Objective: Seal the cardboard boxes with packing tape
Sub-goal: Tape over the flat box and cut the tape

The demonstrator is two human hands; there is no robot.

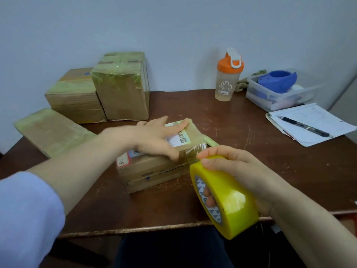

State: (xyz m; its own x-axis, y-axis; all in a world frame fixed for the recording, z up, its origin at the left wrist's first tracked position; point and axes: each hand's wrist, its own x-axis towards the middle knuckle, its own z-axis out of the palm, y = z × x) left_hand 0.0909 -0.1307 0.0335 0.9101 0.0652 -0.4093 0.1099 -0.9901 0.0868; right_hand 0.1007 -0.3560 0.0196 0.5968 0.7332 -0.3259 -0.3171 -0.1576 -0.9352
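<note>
The left hand (154, 136) was smeared by motion. Its fingers (176, 126) covered part of the label (180, 140) on the box (154, 171), and the print beside them was too small to read. The right hand (237, 171) had fingers half hidden inside the core of the tape roll (229, 202). Far beyond those fingers, the tub (260, 97) blurred its lower contents behind a cloudy wall, and the writing on the notepad (316, 117) was illegible.

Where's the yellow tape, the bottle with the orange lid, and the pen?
yellow tape (231, 198): head view, shiny outer band.
bottle (226, 86): head view, beige body.
pen (304, 126): head view, middle of barrel.
</note>
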